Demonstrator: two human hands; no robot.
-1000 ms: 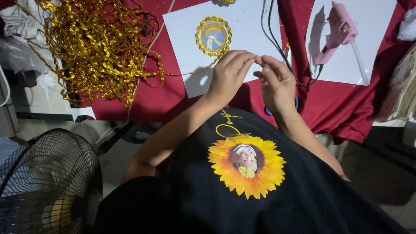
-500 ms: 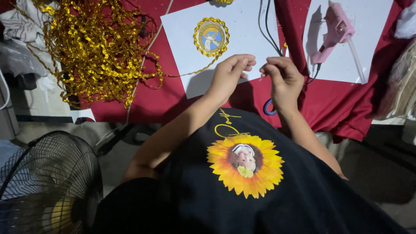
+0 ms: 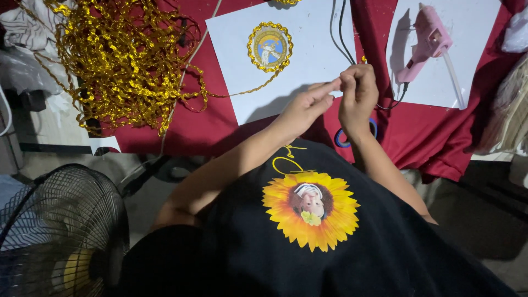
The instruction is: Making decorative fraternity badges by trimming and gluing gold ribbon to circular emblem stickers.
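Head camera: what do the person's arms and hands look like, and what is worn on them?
Both forearms are bare, with no sleeves showing on them. The left hand and right hand wear no gloves; no rings or watch show. The black shirt carries a yellow sunflower print.

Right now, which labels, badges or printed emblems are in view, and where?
Round emblem: on the white sheet beyond the hands, blue and cream picture, gold trim border.
Sunflower print: on the black shirt, yellow petals, dark centre.
No packages or screens.
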